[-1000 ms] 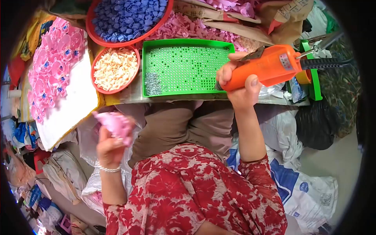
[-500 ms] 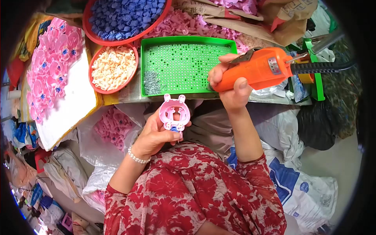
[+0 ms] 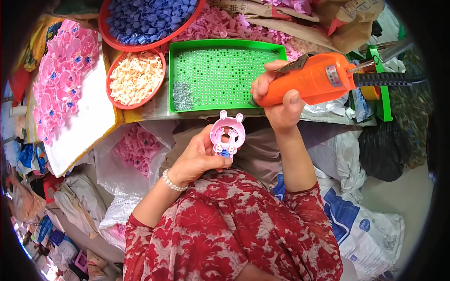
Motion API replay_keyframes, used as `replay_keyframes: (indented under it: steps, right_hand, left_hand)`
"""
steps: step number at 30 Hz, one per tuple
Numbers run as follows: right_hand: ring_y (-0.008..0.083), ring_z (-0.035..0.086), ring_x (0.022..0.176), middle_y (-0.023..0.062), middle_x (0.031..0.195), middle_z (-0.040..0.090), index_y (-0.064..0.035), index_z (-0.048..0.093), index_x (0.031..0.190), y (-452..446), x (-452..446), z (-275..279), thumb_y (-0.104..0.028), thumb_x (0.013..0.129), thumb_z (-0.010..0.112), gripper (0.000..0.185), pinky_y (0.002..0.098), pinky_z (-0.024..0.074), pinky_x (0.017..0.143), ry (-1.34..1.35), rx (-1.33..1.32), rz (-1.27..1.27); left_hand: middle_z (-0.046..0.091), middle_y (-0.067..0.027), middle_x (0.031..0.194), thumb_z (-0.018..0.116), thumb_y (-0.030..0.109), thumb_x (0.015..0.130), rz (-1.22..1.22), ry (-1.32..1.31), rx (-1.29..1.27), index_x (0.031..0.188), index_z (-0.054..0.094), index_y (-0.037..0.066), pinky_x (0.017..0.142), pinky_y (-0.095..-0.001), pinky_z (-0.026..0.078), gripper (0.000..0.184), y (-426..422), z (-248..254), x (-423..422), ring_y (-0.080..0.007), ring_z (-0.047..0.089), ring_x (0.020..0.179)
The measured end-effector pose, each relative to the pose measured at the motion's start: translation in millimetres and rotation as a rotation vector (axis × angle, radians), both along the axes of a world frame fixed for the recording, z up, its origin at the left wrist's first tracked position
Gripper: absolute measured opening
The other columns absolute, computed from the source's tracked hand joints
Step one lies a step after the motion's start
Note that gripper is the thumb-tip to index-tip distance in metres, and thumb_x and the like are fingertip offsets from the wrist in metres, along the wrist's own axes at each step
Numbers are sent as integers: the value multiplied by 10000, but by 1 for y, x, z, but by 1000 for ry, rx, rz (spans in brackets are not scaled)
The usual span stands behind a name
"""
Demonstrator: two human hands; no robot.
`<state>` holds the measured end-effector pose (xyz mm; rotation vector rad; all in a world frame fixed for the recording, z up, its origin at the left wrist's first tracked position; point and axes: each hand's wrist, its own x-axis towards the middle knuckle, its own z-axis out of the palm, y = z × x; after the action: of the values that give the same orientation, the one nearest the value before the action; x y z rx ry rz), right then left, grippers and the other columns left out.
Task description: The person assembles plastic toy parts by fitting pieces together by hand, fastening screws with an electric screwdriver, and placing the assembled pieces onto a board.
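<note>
Between thumb and fingers, my left hand (image 3: pixel 200 157) pinches a pink plastic toy part (image 3: pixel 214 136), a round hollow head with two small ears and a blue piece at its lower end. My right hand (image 3: pixel 282 103) is wrapped round an orange electric screwdriver (image 3: pixel 311 80), whose black coiled cord leaves to the right. The tool's lower end lies over the right side of a green perforated tray (image 3: pixel 220 105). Small metal screws (image 3: pixel 182 95) are heaped in that tray's left corner. The toy part is in front of the tray, apart from the screwdriver.
A red basin (image 3: pixel 104 33) of blue pieces and a red basket (image 3: pixel 110 89) of cream pieces stand left of the tray. Assembled pink parts (image 3: pixel 63 79) cover a white board (image 3: pixel 89 131). Pink pieces (image 3: pixel 211 25) lie behind. Plastic bags (image 3: pixel 370 229) are on the floor.
My left hand has moved right with the pink toy part, which is tilted more to the right. My right hand and the screwdriver have shifted slightly right.
</note>
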<state>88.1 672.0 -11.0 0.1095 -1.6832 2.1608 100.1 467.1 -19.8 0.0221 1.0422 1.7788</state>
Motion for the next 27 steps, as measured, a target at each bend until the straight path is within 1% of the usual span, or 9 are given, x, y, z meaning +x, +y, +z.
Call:
replay_keyframes:
  steps: [5,12,14,18,20,22,24,26,27]
  right_hand:
    - [155,467,590,55,698,512,-15,460,1118,2,2,7,-653,759,551,738,303,398,584,17,-2,7]
    - [158,476,602,46,711,511,-11,454,1156,3,14,33,-700,740,534,809,323,402,600,39,-35,31]
    - [166,489,622,46,748,525,-9,449,1173,4,18,36,-726,730,520,846,332,411,621,212,-80,184]
    - [175,505,647,50,780,540,-8,436,1189,-5,32,42,-713,734,530,844,343,420,647,262,-106,317]
    - [184,517,657,57,792,553,-10,421,1203,-13,39,41,-670,752,556,810,354,427,663,252,-140,393]
    - [189,525,671,60,804,558,-10,408,1217,-19,44,35,-653,751,573,811,356,430,669,223,-150,394]
    - [192,530,685,62,821,564,-13,411,1216,-22,45,27,-663,738,578,823,358,432,676,267,-189,437]
    - [192,532,695,64,829,566,-18,413,1210,-24,48,31,-664,728,586,824,359,433,679,239,-177,435]
    - [191,531,695,61,823,561,-18,418,1204,-27,51,34,-665,727,586,821,359,432,681,173,-176,403]
  left_hand:
    - [582,-9,853,666,-25,730,-32,19,-28,1133,462,66,551,-209,460,461,4,-6,1,-79,559,667]
    - [586,-14,859,663,-10,742,-30,11,-31,1107,457,63,550,-208,470,426,7,-11,2,-80,569,678]
    - [589,-16,863,660,-2,749,-38,63,-82,1103,458,61,558,-206,477,413,7,-9,2,-79,575,688]
    - [590,-16,867,661,5,752,4,77,-78,1101,461,52,563,-206,485,405,7,-8,2,-74,577,696]
    - [590,-18,872,665,8,750,19,74,-84,1104,462,49,560,-205,486,410,7,-11,3,-73,575,692]
    - [588,-20,875,671,11,746,40,66,-48,1105,462,48,556,-204,483,417,7,-13,3,-74,570,684]
    - [586,-20,877,675,12,741,47,56,-43,1106,462,45,552,-202,480,423,7,-14,4,-73,564,677]
    - [585,-21,875,674,9,739,50,59,-53,1107,463,44,550,-200,478,426,7,-10,4,-73,562,678]
    - [585,-21,875,674,9,739,50,57,-53,1107,463,44,550,-200,478,426,7,-9,4,-73,562,678]
